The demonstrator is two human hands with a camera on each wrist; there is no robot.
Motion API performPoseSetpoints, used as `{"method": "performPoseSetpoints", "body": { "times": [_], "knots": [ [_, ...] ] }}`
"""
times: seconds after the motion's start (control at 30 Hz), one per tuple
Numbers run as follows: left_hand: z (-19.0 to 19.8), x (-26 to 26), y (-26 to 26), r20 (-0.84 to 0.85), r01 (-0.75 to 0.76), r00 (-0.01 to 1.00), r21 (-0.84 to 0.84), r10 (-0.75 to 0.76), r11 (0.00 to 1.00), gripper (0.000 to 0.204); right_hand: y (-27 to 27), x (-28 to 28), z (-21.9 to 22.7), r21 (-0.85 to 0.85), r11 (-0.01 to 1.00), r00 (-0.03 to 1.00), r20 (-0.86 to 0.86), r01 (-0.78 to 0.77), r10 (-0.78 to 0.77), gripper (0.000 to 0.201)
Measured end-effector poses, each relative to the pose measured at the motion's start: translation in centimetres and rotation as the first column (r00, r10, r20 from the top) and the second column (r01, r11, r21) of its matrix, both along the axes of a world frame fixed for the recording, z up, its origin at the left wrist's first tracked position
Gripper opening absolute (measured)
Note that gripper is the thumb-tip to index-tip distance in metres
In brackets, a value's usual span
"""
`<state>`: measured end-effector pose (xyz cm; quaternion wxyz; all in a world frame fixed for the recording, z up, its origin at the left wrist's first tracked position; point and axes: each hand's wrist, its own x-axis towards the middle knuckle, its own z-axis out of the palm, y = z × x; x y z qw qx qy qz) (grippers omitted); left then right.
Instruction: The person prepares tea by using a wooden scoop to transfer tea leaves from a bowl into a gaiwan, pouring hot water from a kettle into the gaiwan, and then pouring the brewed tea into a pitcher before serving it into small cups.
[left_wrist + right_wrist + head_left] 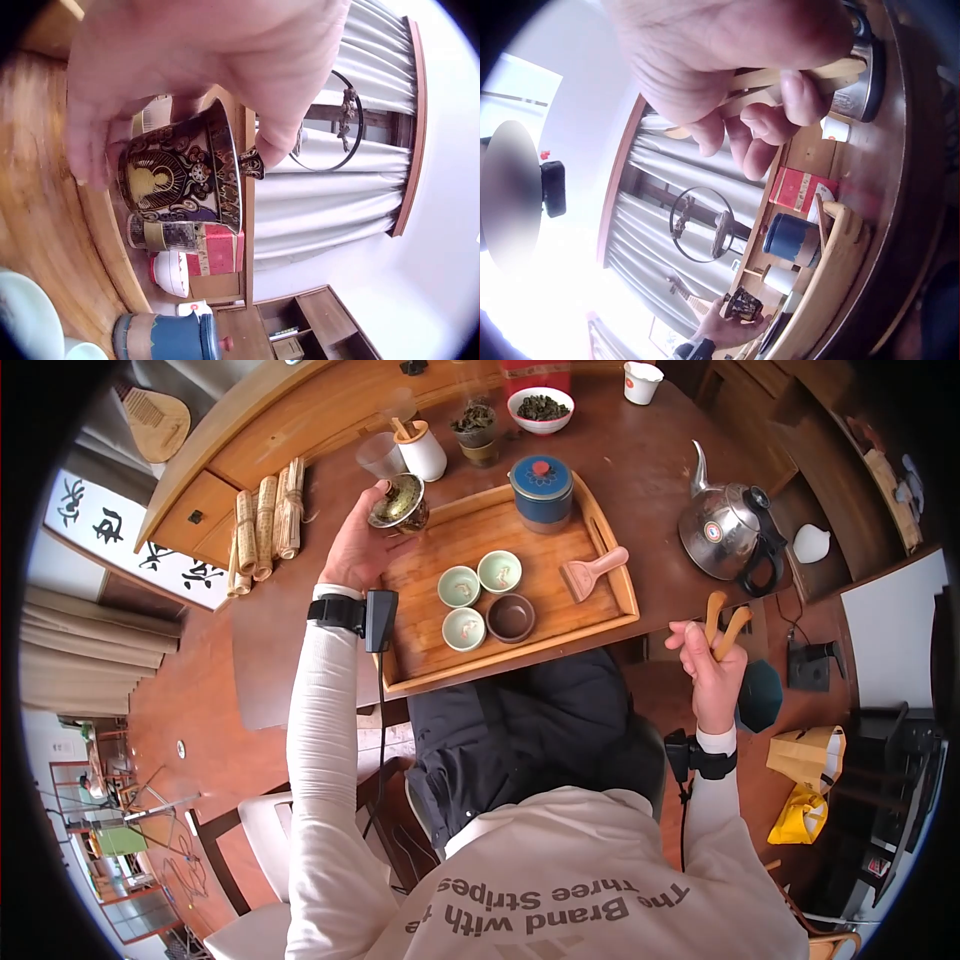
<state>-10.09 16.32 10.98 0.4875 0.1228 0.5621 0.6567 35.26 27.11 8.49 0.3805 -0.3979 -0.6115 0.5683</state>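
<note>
Over the tray's far left corner, my left hand (pixel 352 550) holds a dark lidded tea bowl, a gaiwan (pixel 176 169), with gold patterning. The thumb is on the lid's knob and the other fingers are at the base. My right hand (pixel 718 678), off the tray's right side near the table edge, grips wooden tongs (pixel 735 632) whose two arms stick up past the fingers. On the wooden tray (pixel 410 600) stand several small pale green cups (pixel 460 586), a dark brown cup (pixel 511 618), a blue lidded canister (pixel 541 490) and a pinkish flat-headed tool (pixel 592 572).
A steel kettle (pixel 712 532) stands right of the tray. Behind it are a white bowl of tea leaves (pixel 541 408), a glass of leaves (pixel 475 432), a white holder (pixel 424 456) and a paper cup (pixel 642 382). Bamboo scrolls (pixel 265 525) lie at the left.
</note>
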Motion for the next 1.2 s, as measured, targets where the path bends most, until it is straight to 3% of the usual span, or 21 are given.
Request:
{"method": "performPoseSetpoints", "body": {
  "times": [0.13,0.2,0.27,0.33,0.53,0.67,0.73,0.8,0.87,1.0,1.07,1.1,1.13,1.2],
  "knots": [
    [-0.4,0.3,0.1,-0.021,0.007,1.000,0.126,-0.005,0.992,0.048,0.2,-0.4,0.0,-0.001,1.000,1.000,-0.010,-0.021,0.021,0.026],
    [-0.6,1.4,0.0,-0.363,-0.019,0.932,-0.002,0.017,1.000,0.047,0.2,-0.6,-0.1,0.015,0.999,0.999,-0.007,-0.035,0.035,0.026],
    [-1.0,2.0,-0.2,-0.474,-0.013,0.879,-0.114,-0.043,0.993,0.050,0.2,-0.8,-0.3,-0.020,0.999,0.999,0.003,-0.036,0.036,0.027],
    [-0.8,2.6,-0.3,-0.479,-0.022,0.872,-0.253,-0.106,0.967,0.053,0.2,-0.9,-0.5,-0.008,0.999,0.999,0.006,-0.044,0.044,0.028],
    [0.7,5.1,0.1,-0.448,0.012,0.883,-0.274,-0.139,0.962,0.057,0.3,-1.8,0.2,-0.033,0.991,0.992,0.002,-0.129,0.129,0.028],
    [-0.5,4.1,0.3,-0.468,0.001,0.874,-0.260,-0.127,0.966,0.056,0.6,-4.1,1.3,-0.109,0.966,0.972,-0.007,-0.233,0.234,0.028],
    [-1.7,3.1,0.0,-0.449,0.005,0.885,-0.252,-0.121,0.968,0.056,0.8,-5.5,2.1,-0.178,0.916,0.933,-0.109,-0.359,0.344,0.029],
    [-2.2,2.5,-0.2,-0.427,0.006,0.897,-0.244,-0.113,0.970,0.057,1.4,-7.2,2.3,-0.166,0.893,0.908,-0.103,-0.418,0.406,0.033],
    [-2.0,2.5,-0.6,-0.407,-0.007,0.907,-0.283,-0.113,0.959,0.060,1.6,-9.8,3.0,-0.158,0.791,0.782,-0.352,-0.591,0.514,0.038],
    [-4.1,1.8,-1.2,-0.403,0.010,0.912,-0.178,-0.082,0.984,0.068,1.2,-16.3,5.5,-0.134,0.802,0.779,-0.374,-0.582,0.503,0.042],
    [-5.3,1.3,-1.4,-0.747,-0.163,0.662,-0.231,-0.067,0.959,0.071,1.0,-19.1,6.5,-0.068,0.796,0.745,-0.407,-0.601,0.528,0.046],
    [-4.1,3.3,-2.1,-0.980,-0.440,0.186,-0.152,-0.076,0.885,0.071,1.1,-20.3,6.8,-0.040,0.778,0.731,-0.377,-0.627,0.569,0.052],
    [-1.5,5.0,-2.9,-0.983,-0.414,0.175,-0.127,-0.058,0.901,0.064,1.1,-21.5,7.0,-0.035,0.769,0.723,-0.371,-0.638,0.583,0.052],
    [2.3,8.4,-4.6,-0.817,-0.115,0.574,-0.022,0.048,0.993,0.056,0.7,-23.7,7.0,0.035,0.723,0.671,-0.342,-0.690,0.658,0.052]
  ]
}}
